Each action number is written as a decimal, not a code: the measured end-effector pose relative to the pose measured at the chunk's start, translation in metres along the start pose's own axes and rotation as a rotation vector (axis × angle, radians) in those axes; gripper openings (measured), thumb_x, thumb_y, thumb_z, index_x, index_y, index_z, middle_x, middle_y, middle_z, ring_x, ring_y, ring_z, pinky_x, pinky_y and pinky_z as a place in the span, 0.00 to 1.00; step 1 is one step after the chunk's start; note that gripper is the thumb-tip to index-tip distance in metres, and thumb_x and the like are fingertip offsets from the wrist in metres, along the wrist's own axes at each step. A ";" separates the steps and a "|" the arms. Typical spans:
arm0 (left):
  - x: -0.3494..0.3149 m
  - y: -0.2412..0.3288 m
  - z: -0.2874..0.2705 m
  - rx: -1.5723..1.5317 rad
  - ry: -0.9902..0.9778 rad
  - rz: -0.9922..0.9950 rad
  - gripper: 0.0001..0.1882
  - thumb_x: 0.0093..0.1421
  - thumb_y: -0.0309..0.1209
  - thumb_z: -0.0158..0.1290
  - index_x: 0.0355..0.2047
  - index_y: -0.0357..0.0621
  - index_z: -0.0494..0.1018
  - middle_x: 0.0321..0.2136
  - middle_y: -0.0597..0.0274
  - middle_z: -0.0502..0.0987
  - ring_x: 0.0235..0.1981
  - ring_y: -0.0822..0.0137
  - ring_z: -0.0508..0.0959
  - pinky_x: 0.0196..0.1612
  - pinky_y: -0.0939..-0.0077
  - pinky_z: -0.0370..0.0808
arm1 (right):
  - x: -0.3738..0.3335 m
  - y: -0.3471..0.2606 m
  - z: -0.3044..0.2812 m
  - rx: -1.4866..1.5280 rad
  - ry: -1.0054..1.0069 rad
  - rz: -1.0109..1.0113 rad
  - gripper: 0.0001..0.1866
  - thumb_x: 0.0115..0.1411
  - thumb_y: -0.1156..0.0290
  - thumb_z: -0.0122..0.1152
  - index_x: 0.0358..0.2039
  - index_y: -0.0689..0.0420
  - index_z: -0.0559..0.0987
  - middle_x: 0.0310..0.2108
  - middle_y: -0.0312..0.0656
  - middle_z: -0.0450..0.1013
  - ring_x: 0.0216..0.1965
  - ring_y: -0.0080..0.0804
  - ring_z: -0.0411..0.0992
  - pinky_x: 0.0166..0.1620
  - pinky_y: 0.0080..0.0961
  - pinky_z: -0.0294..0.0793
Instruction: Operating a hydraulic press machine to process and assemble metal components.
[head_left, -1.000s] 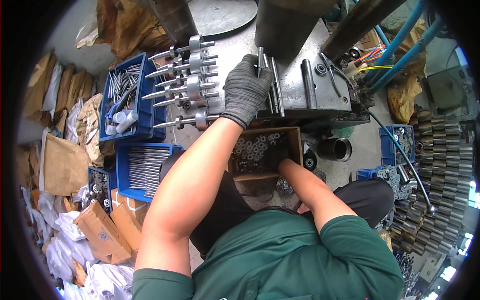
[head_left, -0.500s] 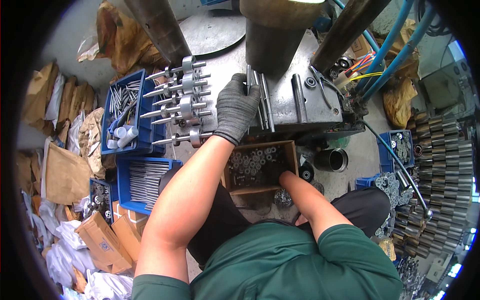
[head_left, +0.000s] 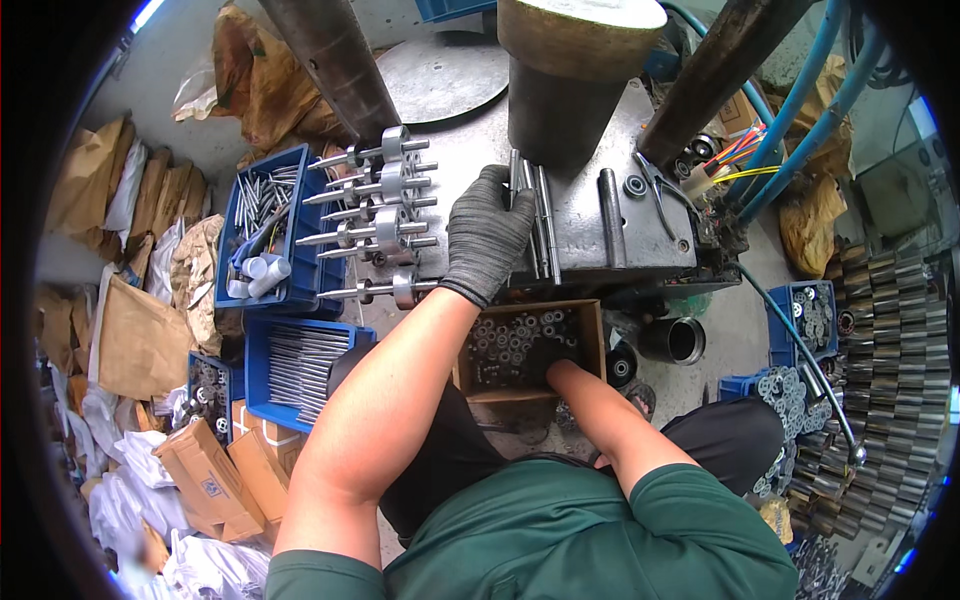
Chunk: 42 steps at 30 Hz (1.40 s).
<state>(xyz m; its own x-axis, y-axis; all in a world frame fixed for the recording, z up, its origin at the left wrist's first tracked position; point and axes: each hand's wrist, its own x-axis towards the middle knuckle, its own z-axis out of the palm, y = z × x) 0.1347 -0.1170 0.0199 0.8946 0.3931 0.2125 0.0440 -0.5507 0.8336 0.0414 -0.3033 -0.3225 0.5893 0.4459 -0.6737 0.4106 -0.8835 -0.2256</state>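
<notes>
One slim metal rod sits clamped in our left grip. More rods lie on the bench just right of it, and shafts with rings lie to its left. Below it, our right grip is down in a cardboard box of small round parts; whether it's clamped, we cannot tell.

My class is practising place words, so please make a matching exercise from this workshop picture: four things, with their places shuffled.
Things
1. left hand
2. right hand
3. white plastic containers
4. thick dark rod

Places
A. in a blue bin with loose metal pins
B. down inside the cardboard box
C. lying on the steel table, right of the slim metal rods
D. at the slim metal rods, in a grey glove

Right pairs: 1-D, 2-B, 3-A, 4-C
</notes>
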 end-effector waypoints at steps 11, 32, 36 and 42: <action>0.001 -0.002 0.001 -0.030 -0.004 -0.005 0.16 0.63 0.33 0.60 0.46 0.35 0.77 0.29 0.49 0.84 0.29 0.63 0.84 0.36 0.67 0.80 | 0.004 0.010 0.011 0.067 -0.098 -0.114 0.30 0.66 0.49 0.54 0.63 0.52 0.77 0.65 0.47 0.71 0.68 0.40 0.66 0.69 0.33 0.61; 0.001 -0.004 -0.001 -0.051 -0.041 -0.029 0.17 0.63 0.38 0.58 0.47 0.39 0.76 0.33 0.45 0.83 0.35 0.48 0.85 0.42 0.56 0.80 | 0.005 0.026 0.015 -0.046 -0.147 -0.323 0.32 0.69 0.46 0.49 0.66 0.50 0.74 0.67 0.47 0.68 0.67 0.44 0.66 0.70 0.36 0.61; 0.001 -0.006 0.001 -0.067 -0.039 -0.021 0.18 0.63 0.38 0.58 0.46 0.38 0.76 0.33 0.44 0.83 0.36 0.48 0.84 0.43 0.56 0.80 | -0.013 0.034 -0.009 -0.023 -0.181 -0.387 0.31 0.68 0.46 0.50 0.66 0.50 0.74 0.67 0.47 0.69 0.67 0.45 0.67 0.69 0.37 0.62; 0.001 -0.001 -0.002 -0.056 -0.022 -0.008 0.17 0.63 0.38 0.57 0.45 0.37 0.76 0.33 0.42 0.83 0.36 0.46 0.84 0.44 0.55 0.80 | -0.037 0.038 -0.039 -0.006 -0.204 -0.447 0.31 0.68 0.47 0.52 0.65 0.51 0.74 0.66 0.48 0.70 0.66 0.46 0.67 0.69 0.38 0.63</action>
<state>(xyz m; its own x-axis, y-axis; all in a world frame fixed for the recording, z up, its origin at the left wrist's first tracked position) 0.1350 -0.1144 0.0203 0.9041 0.3804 0.1948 0.0266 -0.5049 0.8628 0.0627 -0.3480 -0.2792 0.2060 0.7435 -0.6362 0.5968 -0.6107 -0.5204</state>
